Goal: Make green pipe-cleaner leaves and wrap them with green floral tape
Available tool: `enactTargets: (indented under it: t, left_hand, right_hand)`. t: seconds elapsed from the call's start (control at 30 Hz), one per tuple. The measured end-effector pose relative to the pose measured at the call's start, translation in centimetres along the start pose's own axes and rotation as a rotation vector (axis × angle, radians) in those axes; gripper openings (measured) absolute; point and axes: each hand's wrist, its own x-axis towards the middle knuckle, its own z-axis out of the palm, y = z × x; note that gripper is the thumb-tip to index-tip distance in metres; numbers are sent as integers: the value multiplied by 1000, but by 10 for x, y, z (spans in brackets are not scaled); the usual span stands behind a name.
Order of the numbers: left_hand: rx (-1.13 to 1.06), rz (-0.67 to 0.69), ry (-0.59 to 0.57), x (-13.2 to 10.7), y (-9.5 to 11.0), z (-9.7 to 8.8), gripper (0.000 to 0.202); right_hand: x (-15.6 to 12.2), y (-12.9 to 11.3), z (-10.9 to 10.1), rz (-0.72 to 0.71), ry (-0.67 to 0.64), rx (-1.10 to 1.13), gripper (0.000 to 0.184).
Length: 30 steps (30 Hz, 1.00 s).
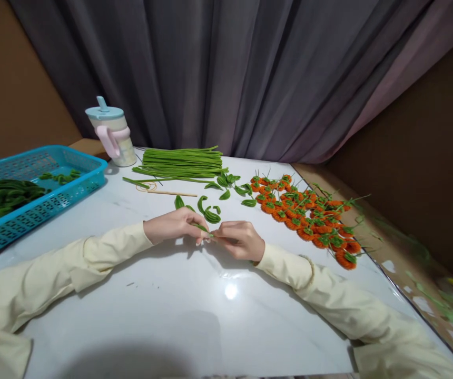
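in the head view, the left hand (175, 225) and the right hand (240, 238) meet above the middle of a white worktop (163, 326). the left grip is clamped on a small green piece (201, 227), thumb and fingers pressed together around it. the right grip is pinched together just beside the left fingertips, seemingly on the end of the same piece, though the spot is too small to be sure. the piece sits between the two hands, a little above the worktop. just beyond them lie loose green leaves (212, 216), some curled, then a thin wooden stick (172, 193) and a bundle of green stems (183, 162). orange flower-like heads (292, 223) with green tops spread over the right side. at the left are a blue basket (72, 197) with dark green pieces (9, 195) in it and a lidded cup (126, 150) with a pink handle. a grey curtain (195, 73) hangs behind.
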Motion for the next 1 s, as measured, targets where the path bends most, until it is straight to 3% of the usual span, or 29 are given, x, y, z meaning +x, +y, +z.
enactTargets:
  t: [0.1,0.17,0.27,0.37,0.5,0.63,0.87,1.0]
  left_hand:
    - [-110,16,-59,2,-3,-2,18]
    - [-27,12,-67,1,-3,-2,24]
    - [341,39,119,-4,1,0,24]
    - [795,236,352,-11,4,7,30]
    - [1127,446,423,-14,3,19,12]
    - [1176,498,414,-13,0,20,16]
    - [1079,478,227,-16,5,10,20]
    - [1069,438,252,-15,6,11,24]
  right_hand:
    - [-3,1,2,-83,-30,-90,31]
    - [-3,0,2,-50,-31,-88,31]
    - [-1,-2,-1,101,26,23,27]
    - [3,-4,-4,271,56,192,23]
    - [6,-6,-4,399,40,384,25]
    - [5,-3,-1,461,14,586,28]
    - [3,0,0,469,-34,657,30]
    - [5,-1,-1,517,-26,715,32]
